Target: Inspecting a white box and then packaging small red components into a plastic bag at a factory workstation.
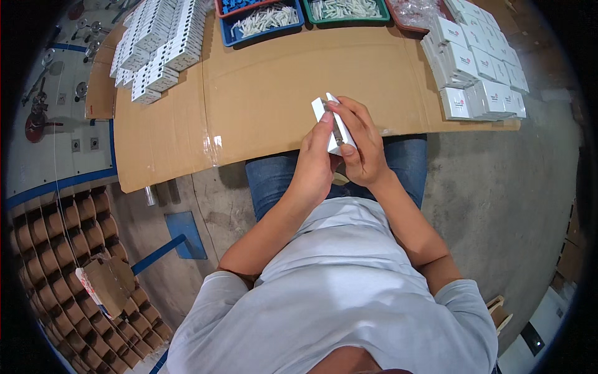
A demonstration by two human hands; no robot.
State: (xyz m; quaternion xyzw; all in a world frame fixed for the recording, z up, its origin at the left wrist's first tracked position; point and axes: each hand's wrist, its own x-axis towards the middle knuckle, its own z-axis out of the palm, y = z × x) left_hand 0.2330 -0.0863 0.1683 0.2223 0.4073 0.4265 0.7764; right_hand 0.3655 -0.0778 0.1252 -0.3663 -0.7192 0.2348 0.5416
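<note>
Between my hands, just over the near edge of the cardboard-covered table, is a small white box [319,110]. A gap along its middle shows a darker grey-brown inside, too small to make out. My left hand [314,163] grips its left side, with the thumb lying on top. On the other side my right hand [369,146] closes round the box, its index finger near the far end and its thumb near the close end. The palms hide the underside.
Stacks of white boxes with dark openings [163,59] stand at the far left. Closed white boxes [476,68] are piled at the right. Along the back are a blue bin [261,38] and a green bin [347,22] of small white parts, and a red bin [408,26] with clear plastic.
</note>
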